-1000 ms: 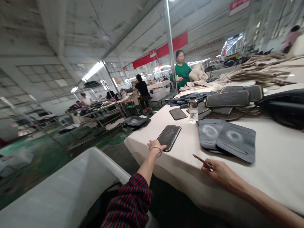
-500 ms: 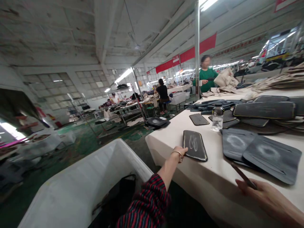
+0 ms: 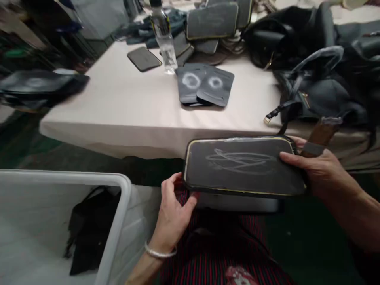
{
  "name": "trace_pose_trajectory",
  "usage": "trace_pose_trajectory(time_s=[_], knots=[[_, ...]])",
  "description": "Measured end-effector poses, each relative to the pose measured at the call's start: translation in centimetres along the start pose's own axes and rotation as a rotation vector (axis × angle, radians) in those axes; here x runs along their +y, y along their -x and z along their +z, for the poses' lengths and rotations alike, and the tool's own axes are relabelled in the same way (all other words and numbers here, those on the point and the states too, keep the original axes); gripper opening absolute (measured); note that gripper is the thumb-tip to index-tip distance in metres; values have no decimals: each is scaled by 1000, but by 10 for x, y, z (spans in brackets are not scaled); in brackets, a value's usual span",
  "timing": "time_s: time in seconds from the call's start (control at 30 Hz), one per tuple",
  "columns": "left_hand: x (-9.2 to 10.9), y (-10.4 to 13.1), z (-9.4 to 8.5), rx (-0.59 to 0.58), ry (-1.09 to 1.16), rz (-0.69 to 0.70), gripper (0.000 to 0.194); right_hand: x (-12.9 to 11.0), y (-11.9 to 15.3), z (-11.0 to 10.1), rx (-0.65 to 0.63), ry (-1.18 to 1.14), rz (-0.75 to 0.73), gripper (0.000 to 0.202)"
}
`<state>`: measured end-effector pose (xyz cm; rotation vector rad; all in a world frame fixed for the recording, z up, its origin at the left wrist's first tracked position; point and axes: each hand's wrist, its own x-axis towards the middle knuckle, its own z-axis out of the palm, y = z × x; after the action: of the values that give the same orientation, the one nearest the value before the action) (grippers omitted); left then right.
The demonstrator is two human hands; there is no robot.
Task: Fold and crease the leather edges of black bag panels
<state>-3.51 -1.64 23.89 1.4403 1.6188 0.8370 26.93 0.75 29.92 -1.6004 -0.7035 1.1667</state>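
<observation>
A dark, round-cornered panel (image 3: 246, 178) with a yellowish edge line and white scribbles is held over my lap, in front of the table edge. My left hand (image 3: 173, 208) grips its left end, thumb below the near edge. At its right end, my right hand (image 3: 323, 170) presses a thumb on the face. A flat brown tool (image 3: 320, 136) with a greyish band also sticks up from that hand; its exact kind I cannot make out. Beyond, two dark pieces with white rings (image 3: 216, 85) overlap on the table (image 3: 133, 103).
A clear bottle (image 3: 168, 47) stands near another dark panel (image 3: 144, 59). Stacked panels (image 3: 212, 21) lie behind. Black bags (image 3: 329, 87) with straps and buckles occupy the right. At lower left is a white bin (image 3: 118, 213) with a black bag (image 3: 95, 225) inside.
My view has swung right and down. The panel by my left hand has come off the table and is now between both hands. The brown tool remains in my right hand.
</observation>
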Motion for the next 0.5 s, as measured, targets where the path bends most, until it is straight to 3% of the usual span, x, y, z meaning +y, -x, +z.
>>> trace_pose_trajectory(time_s=[0.1, 0.17, 0.37, 0.5], knots=[[-21, 24, 17, -5, 45, -118, 56, 32, 9, -52, 127, 81, 162, 55], [-24, 33, 27, 43, 87, -152, 46, 44, 14, -67, 227, 102, 183, 58], [-18, 37, 32, 95, 135, -180, 42, 21, 23, -63, 319, 168, 255, 46], [-18, 39, 32, 105, 149, -179, 43, 17, 15, -66, 264, 238, 93, 39]])
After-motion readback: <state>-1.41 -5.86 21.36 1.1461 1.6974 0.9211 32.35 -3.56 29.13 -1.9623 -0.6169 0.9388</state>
